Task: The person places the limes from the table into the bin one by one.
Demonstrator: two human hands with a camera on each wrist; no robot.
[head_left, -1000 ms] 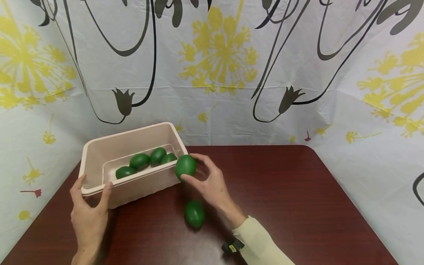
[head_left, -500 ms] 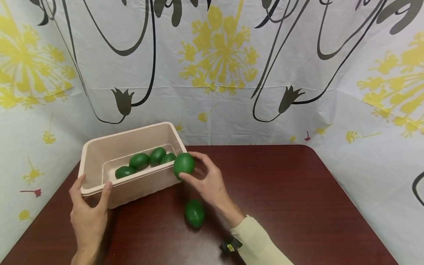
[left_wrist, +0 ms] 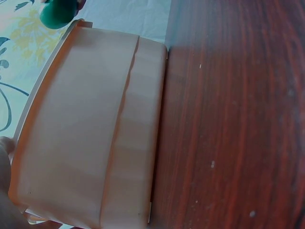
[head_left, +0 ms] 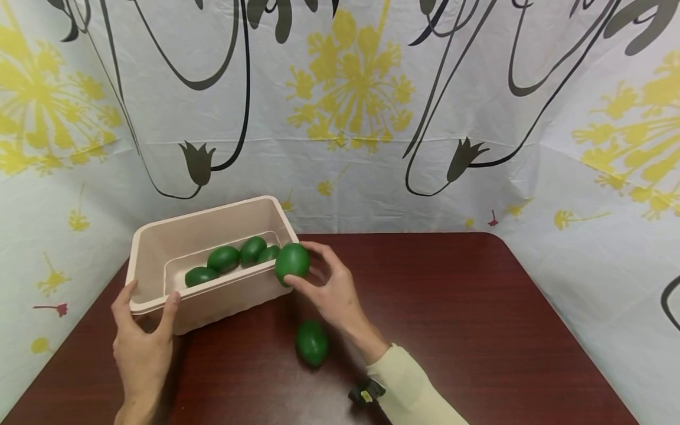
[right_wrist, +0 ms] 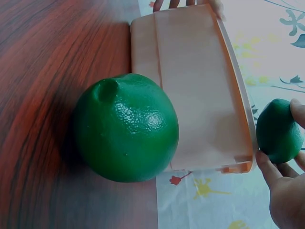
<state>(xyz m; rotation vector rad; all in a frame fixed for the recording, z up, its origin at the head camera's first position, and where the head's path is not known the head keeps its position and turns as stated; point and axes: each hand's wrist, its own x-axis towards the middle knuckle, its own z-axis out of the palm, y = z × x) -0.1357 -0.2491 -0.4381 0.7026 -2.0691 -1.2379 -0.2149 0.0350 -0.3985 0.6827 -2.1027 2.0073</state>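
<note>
Thumb and fingers of my right hand (head_left: 340, 298) pinch a glossy green lime (head_left: 292, 261) at the near right corner of a beige plastic bin (head_left: 234, 301). In the head view this lime overlaps the bin's rim; in the right wrist view the held lime (right_wrist: 279, 131) is level with the rim. My left hand (head_left: 142, 348) grips the bin's near left corner, thumb on the front rim. Inside the bin lie several more limes (head_left: 224, 258), one partly hidden by the front wall. Another lime (head_left: 312, 343) rests on the table in front of the bin, large in the right wrist view.
The dark red-brown wooden table (head_left: 451, 313) extends to the right of the bin. Behind it and along both sides hangs a pale cloth (head_left: 340, 195) with yellow and grey plant prints. A small black device (head_left: 366, 392) is at the right sleeve (head_left: 411, 378).
The right hand has shifted slightly left and up with its lime, closer over the bin's rim. The left hand, the bin and the lime on the table stay in place.
</note>
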